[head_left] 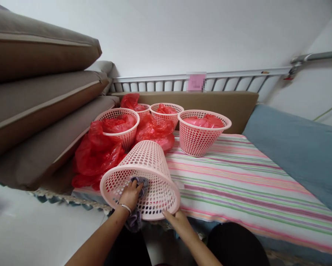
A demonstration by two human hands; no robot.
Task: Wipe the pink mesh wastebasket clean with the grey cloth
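A pink perforated plastic basket lies tipped on its side, its mouth towards me. My left hand, with a bracelet at the wrist, reaches inside the mouth and grips a purple-grey cloth against the inner wall. Part of the cloth hangs below the rim. My right hand clasps the basket's rim at the lower right, thumb on the near side, the other fingers hidden behind. Red plastic bags lie just left of the basket, and another red bag sits behind it.
Several upright pink baskets holding red bags stand behind on a striped sheet. Large grey-brown cushions are stacked at left. A brown backrest and a radiator line the wall. Blue upholstery is at right.
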